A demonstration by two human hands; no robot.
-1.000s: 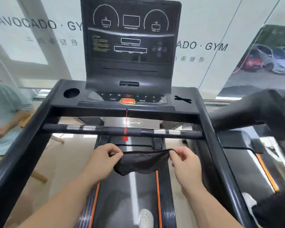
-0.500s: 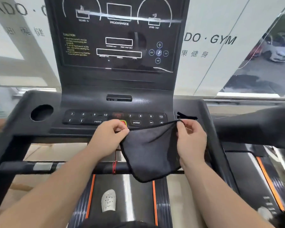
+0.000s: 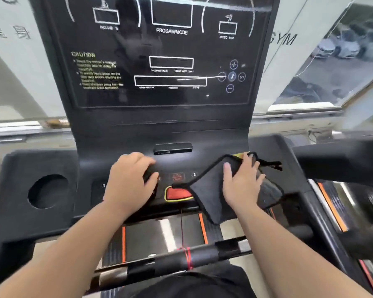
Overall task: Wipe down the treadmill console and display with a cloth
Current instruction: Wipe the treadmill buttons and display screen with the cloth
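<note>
The treadmill's black display [image 3: 170, 50] stands upright ahead of me, with white markings and smears on it. Below it is the console keypad [image 3: 194, 174] with a red stop button [image 3: 178, 193]. A dark grey cloth [image 3: 209, 196] lies over the right part of the keypad, and its lower edge hangs off the front. My right hand [image 3: 241, 183] presses down on the cloth with the thumb spread over it. My left hand [image 3: 129, 183] rests palm down on the left keys, apart from the cloth, with bent fingers.
A round cup holder [image 3: 47, 191] sits in the console's left wing. A black handlebar [image 3: 202, 255] with a red cord [image 3: 187, 258] tied on crosses below my arms, over the belt [image 3: 166, 233]. Another treadmill's arm [image 3: 336, 160] is at the right.
I have come closer to the console. The cloth, held stretched between both hands before, now lies on the right keypad under my right hand. My left hand has let go and rests on the keys.
</note>
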